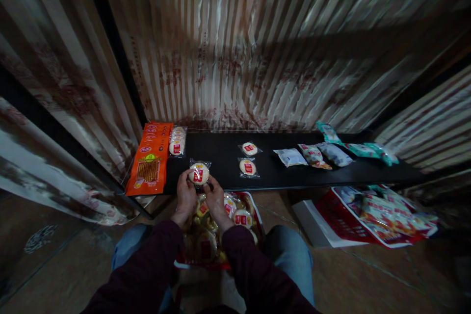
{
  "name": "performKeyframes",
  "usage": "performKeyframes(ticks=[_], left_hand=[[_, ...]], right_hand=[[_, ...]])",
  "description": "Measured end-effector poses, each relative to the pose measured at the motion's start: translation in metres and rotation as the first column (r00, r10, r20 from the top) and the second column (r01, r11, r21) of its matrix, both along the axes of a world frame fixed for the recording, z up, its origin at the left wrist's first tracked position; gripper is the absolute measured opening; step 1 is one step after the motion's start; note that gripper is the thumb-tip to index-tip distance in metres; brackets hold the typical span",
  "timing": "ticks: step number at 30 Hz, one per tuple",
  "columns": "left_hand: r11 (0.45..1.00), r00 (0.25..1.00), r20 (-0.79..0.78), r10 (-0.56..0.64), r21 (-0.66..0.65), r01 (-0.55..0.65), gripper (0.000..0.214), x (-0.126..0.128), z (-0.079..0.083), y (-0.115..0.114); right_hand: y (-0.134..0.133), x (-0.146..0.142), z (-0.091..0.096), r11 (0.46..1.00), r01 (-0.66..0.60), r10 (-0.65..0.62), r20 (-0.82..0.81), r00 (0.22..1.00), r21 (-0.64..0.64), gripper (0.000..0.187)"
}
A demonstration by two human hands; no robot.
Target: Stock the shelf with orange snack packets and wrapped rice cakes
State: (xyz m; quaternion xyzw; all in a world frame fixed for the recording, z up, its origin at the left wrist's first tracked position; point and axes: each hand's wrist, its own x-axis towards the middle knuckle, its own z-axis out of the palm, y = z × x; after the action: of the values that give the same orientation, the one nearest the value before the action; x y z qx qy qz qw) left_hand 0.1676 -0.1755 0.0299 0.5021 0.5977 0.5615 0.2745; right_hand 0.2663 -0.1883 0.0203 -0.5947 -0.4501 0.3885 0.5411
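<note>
Between my fingertips is a round pale pastry (199, 173) in a clear wrapper with a red label, at the front edge of the black shelf. My left hand (186, 195) grips its left side, and my right hand (216, 198) grips its lower right. Two similar wrapped pastries, one behind the other (250, 148) (248, 167), lie farther right on the shelf. An overlapping row of them (177, 142) sits to the left, against orange snack packets (149, 159). Below my hands, a red-and-white box (257, 211) between my knees holds several more wrapped pastries.
The black shelf (217, 144) runs across in front of a striped curtain (235, 49). White and teal snack bags (334, 154) lie on its right part. On the floor at right stands a red box (338, 221) full of packets. Dark metal posts (110, 34) frame the shelf.
</note>
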Motion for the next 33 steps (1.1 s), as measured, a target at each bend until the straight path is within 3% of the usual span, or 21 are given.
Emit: performKeyframes(ticks=[11,20,33], left_hand=[[1.0,1.0,-0.028,0.011,-0.006,-0.012,0.043,-0.019,-0.001,0.034],[0.999,1.0,-0.004,0.004,-0.043,-0.004,0.039,-0.039,-0.001,0.053],[0.996,0.988,-0.138,0.067,-0.042,-0.073,0.042,-0.049,-0.004,0.075]], right_hand=[[0.037,-0.015,0.0,0.999,0.029,-0.026,0.127,0.992,-0.016,0.038],[0.066,-0.035,-0.005,0.999,-0.032,0.031,0.084,0.996,0.012,0.038],[0.101,-0.054,-0.015,0.999,-0.05,0.049,0.094,0.994,0.005,0.036]])
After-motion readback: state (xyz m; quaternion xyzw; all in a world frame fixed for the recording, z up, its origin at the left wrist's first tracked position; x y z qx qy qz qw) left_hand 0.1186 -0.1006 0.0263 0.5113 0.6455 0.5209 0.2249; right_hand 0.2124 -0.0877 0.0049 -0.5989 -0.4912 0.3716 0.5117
